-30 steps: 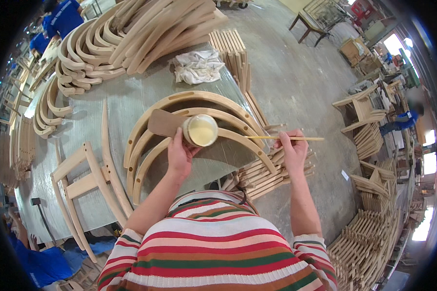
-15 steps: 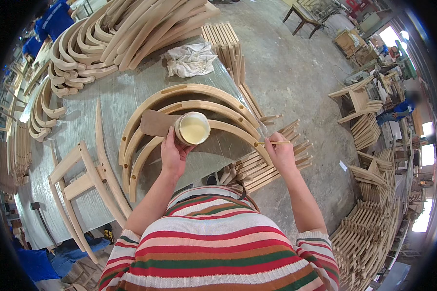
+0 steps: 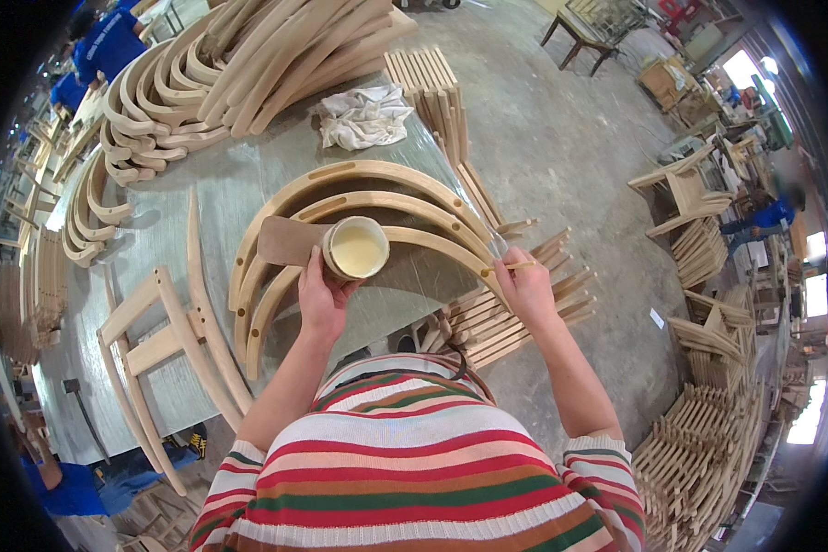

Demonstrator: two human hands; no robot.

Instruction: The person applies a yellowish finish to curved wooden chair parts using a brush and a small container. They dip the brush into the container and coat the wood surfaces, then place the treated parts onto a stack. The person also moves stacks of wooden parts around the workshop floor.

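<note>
A round cup of pale glue (image 3: 356, 248) sat near the middle of the frame, on curved wooden chair parts (image 3: 377, 198). The left hand (image 3: 320, 299) wrapped its fingers around the cup. To the right, the right hand (image 3: 524, 285) pinched a thin wooden stick (image 3: 509, 268). A white rag (image 3: 363, 116) lay higher up on the table (image 3: 212, 198).

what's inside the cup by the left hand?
The cup holds a smooth pale yellow liquid, filling it nearly to the rim. The left hand grips its near side. Depth and cup bottom are hidden.
</note>
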